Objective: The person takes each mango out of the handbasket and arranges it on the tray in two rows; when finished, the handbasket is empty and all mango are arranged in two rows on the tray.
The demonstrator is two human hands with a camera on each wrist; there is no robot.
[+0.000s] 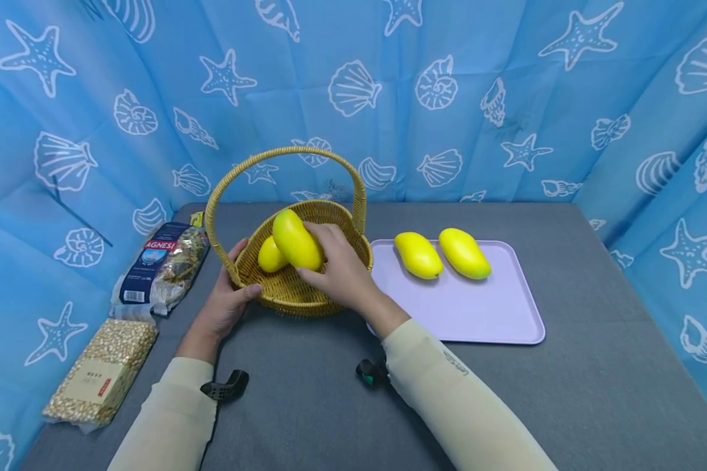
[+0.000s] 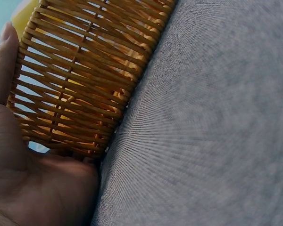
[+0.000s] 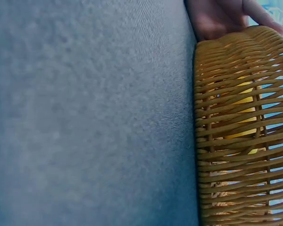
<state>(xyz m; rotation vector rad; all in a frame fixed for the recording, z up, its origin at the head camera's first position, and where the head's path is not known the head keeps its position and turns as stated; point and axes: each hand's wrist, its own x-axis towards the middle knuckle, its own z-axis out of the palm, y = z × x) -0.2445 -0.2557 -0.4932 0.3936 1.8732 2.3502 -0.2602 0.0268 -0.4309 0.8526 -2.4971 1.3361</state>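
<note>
A wicker basket [image 1: 297, 303] with a tall arched handle stands on the grey table. My left hand [image 1: 226, 304] grips its left side, thumb over the rim; in the left wrist view that hand [image 2: 33, 179] lies against the woven wall [image 2: 80, 80]. Over the basket's inside, my right hand [image 1: 344, 271] holds a yellow mango [image 1: 294, 239] between thumb and fingers. Another mango [image 1: 271, 256] lies in the basket, partly hidden behind the held one. Yellow shows through the weave in the right wrist view, where the left hand [image 3: 221, 19] appears at the top.
Right of the basket is a lilac tray [image 1: 477, 320] bearing a mango [image 1: 419, 255] and a second mango [image 1: 465, 254]. On the left lie a navy AGNESI bag [image 1: 159, 265] and a vacuum-packed block of grains [image 1: 102, 373]. A blue seashell-print curtain [image 1: 389, 131] surrounds the table.
</note>
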